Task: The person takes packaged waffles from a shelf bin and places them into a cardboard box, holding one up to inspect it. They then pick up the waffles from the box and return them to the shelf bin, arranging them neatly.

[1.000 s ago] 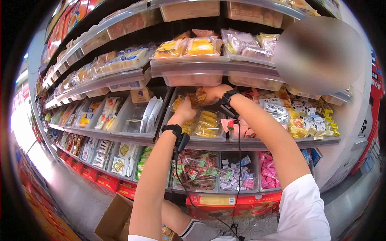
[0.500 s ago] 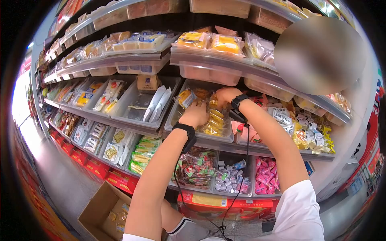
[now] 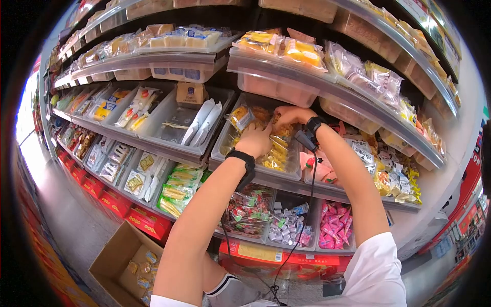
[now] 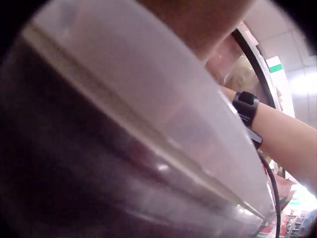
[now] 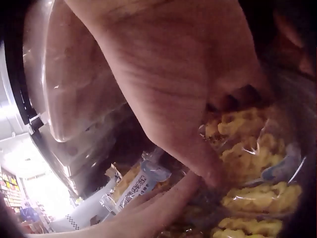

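Note:
In the head view, a grey tray [image 3: 221, 148] on the middle shelf holds clear packets of yellow twisted snacks [image 3: 276, 156]. My left hand [image 3: 254, 141] lies over the packets with its fingers fairly straight, beside a blue-and-white labelled packet [image 3: 241, 118]. At the back of the tray my right hand [image 3: 292, 116] curls its fingers round a snack packet [image 5: 247, 156], which shows in the right wrist view. There, my left hand [image 5: 148, 213] reaches in below my right hand [image 5: 173, 74]. The left wrist view mostly shows a translucent tray wall [image 4: 163, 94].
Bagged cakes [image 3: 304, 52] stand in bins on the shelf above, overhanging the tray. A neighbouring tray [image 3: 169, 133] holds white packets. Bins of wrapped sweets [image 3: 335, 225] line the lower shelf. A cardboard box [image 3: 110, 261] with small packets stands on the floor. Cables hang between the arms.
The view has shifted, showing more of the floor box. My left hand has moved from the raised packet near my right hand down onto the packets. My right hand stays at the tray's back.

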Tool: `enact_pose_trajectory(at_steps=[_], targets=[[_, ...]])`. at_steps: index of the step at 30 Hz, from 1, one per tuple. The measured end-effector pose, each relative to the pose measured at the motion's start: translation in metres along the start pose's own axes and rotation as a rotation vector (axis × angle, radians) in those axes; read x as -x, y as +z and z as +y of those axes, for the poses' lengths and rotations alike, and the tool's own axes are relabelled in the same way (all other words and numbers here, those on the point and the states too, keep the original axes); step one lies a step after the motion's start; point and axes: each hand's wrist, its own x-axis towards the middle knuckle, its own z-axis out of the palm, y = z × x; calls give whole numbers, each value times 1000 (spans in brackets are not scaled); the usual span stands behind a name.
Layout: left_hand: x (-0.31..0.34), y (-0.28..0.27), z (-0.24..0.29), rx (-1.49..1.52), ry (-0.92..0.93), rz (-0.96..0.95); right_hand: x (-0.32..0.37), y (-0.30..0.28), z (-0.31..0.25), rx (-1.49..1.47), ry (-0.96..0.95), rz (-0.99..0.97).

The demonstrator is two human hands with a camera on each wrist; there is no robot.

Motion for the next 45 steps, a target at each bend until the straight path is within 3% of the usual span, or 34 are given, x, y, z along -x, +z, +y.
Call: enact_pose_trajectory(at_steps=[3,6,8,10,11,14,17,23,26,29,32,38,45], targets=[[-1,4,2,-27,4,49,-6,7,22,-404,-94,-26],[-3,8,8,-57,-11,87,-4,4,29,-499,-44,52],[-2,5,13,-45,-26,75,-10,6,30,-239,75,130],[3,-4,17,-20,44,37,-8,-2,23,-57,59,104],[3,-4,19,-35,83,-17,19,-3,-8,78,150,195],[7,-1,29,-6,49,-94,-15,1,5,400,28,309],[10,4,28,15,17,-70,-19,3,1,495,-32,386],[11,7,27,-17,28,-91,-21,10,-2,450,-2,173],[11,4,27,-32,26,-105,-15,4,-7,636,0,254],[12,3,27,-29,16,-115,-8,11,-12,659,-106,450],[13,0,27,-29,14,-130,-29,26,-5,678,-160,490],[13,7,27,-29,16,-63,-23,16,-12,547,-96,288],[11,13,25,-40,27,-29,-26,24,-15,659,-186,438]])
